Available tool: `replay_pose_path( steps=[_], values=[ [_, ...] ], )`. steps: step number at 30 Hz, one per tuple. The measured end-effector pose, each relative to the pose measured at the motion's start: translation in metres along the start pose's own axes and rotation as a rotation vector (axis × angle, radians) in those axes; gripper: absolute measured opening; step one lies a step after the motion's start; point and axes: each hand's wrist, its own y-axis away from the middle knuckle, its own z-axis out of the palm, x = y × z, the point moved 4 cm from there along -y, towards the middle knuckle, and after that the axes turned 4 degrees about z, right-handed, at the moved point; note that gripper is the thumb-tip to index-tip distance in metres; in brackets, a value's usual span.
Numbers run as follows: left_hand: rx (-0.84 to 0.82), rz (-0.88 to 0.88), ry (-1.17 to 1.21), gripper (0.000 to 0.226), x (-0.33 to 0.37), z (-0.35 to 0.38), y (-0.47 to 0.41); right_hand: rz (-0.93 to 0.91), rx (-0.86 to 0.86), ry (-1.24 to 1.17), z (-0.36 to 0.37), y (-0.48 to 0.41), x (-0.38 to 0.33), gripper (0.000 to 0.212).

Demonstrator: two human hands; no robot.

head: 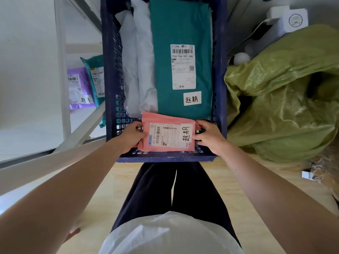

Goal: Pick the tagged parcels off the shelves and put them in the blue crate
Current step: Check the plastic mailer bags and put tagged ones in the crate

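From the head camera, looking straight down past the person's white top point(165, 235) and dark trousers point(156, 195), the blue crate point(110, 88) stands on the pale wooden floor point(102, 198) right in front of their legs. Both bare arms reach forward into its near end.

Between the hands is the pink parcel point(167, 134), lying flat with its printed label up and a white handwritten tag at its right side. It sits inside the near end of the crate, its far edge overlapping the near end of the big teal parcel point(181, 33). I cannot tell whether it rests on the crate bottom or is held just above it.

The left hand point(131, 136) grips the parcel's left edge, fingers curled under it and thumb on top. The right hand point(209, 137) grips the right edge the same way, its thumb pressed down beside the tag and its fingers bent round the side.

The big teal parcel fills the right half of the crate lengthwise and carries a shipping label and its own handwritten tag. To its left, against the crate wall, lie two white parcels point(143, 61), side by side.

Left of the crate, on a low level of the white shelf frame point(62, 70), a purple parcel point(78, 88) with a handwritten tag lies next to a smaller teal parcel point(95, 76). Right of the crate, a large crumpled yellow-green sack point(284, 98) slumps on the floor, touching the crate's side.
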Motion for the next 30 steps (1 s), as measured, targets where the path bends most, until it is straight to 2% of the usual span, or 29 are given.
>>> replay_pose_path(
  steps=[12, 17, 22, 25, 30],
  values=[
    [0.043, 0.05, -0.018, 0.036, 0.0, 0.002, -0.009, -0.104, 0.104, 0.12, 0.0, -0.01, 0.0, 0.057],
    [0.045, 0.054, -0.015, 0.028, -0.001, 0.005, -0.008, -0.119, 0.14, 0.113, 0.003, -0.011, 0.004, 0.055],
    [-0.011, 0.059, -0.022, 0.038, 0.0, 0.005, -0.001, -0.147, 0.204, 0.089, 0.003, -0.003, 0.003, 0.051],
    [-0.036, 0.077, -0.054, 0.04, 0.003, 0.006, 0.002, -0.164, 0.253, 0.126, 0.002, 0.003, 0.002, 0.057],
    [-0.029, 0.09, -0.095, 0.022, 0.007, -0.001, 0.014, -0.158, 0.285, 0.158, 0.007, 0.016, 0.001, 0.061]
  ],
)
